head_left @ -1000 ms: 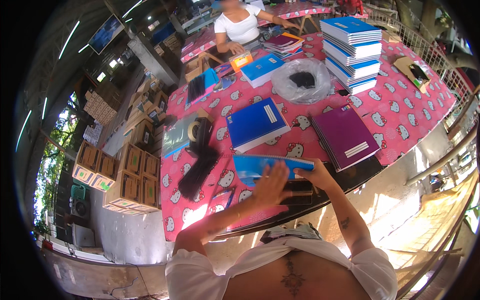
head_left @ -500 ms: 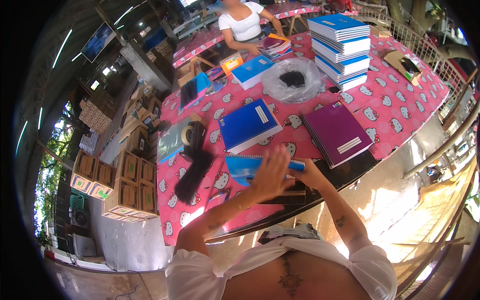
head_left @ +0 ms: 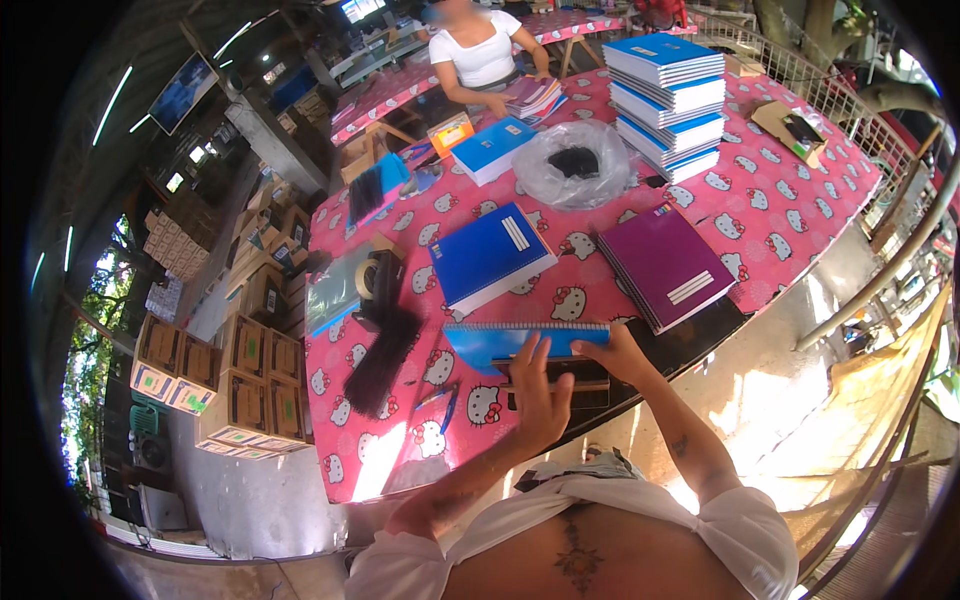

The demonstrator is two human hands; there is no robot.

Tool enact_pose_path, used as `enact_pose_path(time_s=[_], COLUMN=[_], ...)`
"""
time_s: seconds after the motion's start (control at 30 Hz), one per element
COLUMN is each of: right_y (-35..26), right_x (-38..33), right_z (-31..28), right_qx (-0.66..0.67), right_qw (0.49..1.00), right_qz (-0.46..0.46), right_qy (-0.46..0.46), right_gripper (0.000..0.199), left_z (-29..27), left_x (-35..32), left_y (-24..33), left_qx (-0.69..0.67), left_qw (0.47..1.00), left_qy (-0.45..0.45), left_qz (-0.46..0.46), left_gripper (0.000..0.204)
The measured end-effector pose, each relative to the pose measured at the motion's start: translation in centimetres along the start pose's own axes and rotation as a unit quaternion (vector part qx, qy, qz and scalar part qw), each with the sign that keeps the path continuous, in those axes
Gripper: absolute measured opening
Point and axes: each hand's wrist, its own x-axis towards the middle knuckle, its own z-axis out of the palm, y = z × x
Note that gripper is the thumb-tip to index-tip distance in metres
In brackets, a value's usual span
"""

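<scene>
In front of me lies a light blue spiral notebook (head_left: 482,345), its row of wire coils along the far edge. My right hand (head_left: 622,357) grips its right end, thumb on the blue cover. My left hand (head_left: 541,395) is open, fingers spread, at the notebook's near edge; whether the fingertips touch it, I cannot tell. A dark flat block (head_left: 590,388) sits partly hidden under the notebook at the table edge. Beyond are a thick stack of dark blue notebooks (head_left: 490,255) and, on the right, a purple spiral notebook (head_left: 668,262).
Black wire strands (head_left: 382,362) and a tape roll (head_left: 368,279) lie left, with a blue-handled tool (head_left: 447,408) nearer. Farther off are a plastic bag (head_left: 575,165), a tall notebook stack (head_left: 668,110) and a person (head_left: 485,55) handling notebooks. Cartons (head_left: 262,375) stand left of the pink table (head_left: 790,255).
My left hand has drawn back toward me from across the blue notebook's cover, uncovering its coils. My right hand stays at the right end. The view has shifted slightly.
</scene>
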Motion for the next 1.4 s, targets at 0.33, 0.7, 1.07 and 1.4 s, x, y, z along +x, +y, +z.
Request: enact_pose_path(time_s=[0.33,0.7,1.07,1.4], right_y=[-2.6,-11.6,-10.6,-10.5], right_x=[-7.7,2.0,3.3,3.1], right_z=[10.2,16.1,15.0,15.3], right_qx=[-0.347,-0.5,-0.454,-0.443], right_qw=[0.884,0.804,0.867,0.864], right_qz=[-0.307,-0.265,-0.16,-0.195], right_qy=[-0.062,0.183,0.128,0.135], right_gripper=[0.044,0.03,0.014,0.014], left_z=[-3.7,-13.9,-15.4,-15.8], left_x=[-7.7,-11.6,-1.2,0.0], left_y=[-13.4,-17.6,-9.5,-10.2], left_qx=[-0.224,0.169,-0.583,-0.216], left_qw=[0.929,0.963,0.692,0.938], left_qy=[-0.099,-0.109,-0.106,-0.126], left_qz=[-0.276,-0.178,-0.412,-0.239], left_gripper=[0.048,0.044,0.039,0.036])
